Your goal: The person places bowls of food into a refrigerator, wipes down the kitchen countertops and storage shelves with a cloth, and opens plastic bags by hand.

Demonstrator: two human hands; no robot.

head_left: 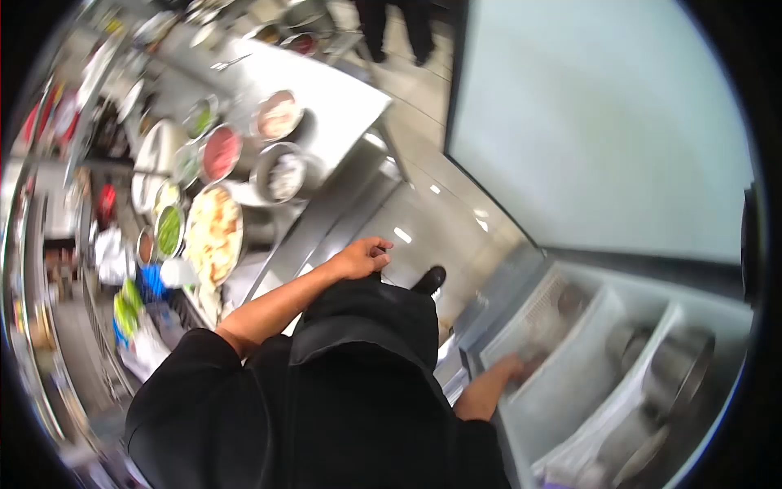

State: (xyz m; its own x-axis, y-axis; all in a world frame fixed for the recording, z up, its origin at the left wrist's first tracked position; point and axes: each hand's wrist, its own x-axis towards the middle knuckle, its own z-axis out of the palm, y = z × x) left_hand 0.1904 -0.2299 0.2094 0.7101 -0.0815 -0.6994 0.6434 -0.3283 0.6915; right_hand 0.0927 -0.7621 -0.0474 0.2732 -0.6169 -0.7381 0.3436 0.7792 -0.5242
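Your left hand (361, 259) is in front of your waist, fingers loosely curled and half open, with nothing seen in it; keep it free and clear of the counter edge. Your right hand (510, 371) is down in the cabinet (475, 359), at the blurred item (535, 359) in the near compartment; I cannot tell how far its fingers are open or whether they grip. Get a sure hold before lifting, and go straight up so your knuckles miss the divider (572, 336). Beyond it, mind the metal pot (691, 363). The big panel (603, 122) stands close, so leave elbow room. Across the floor, a person's legs (395, 24) show by the counter (346, 94).
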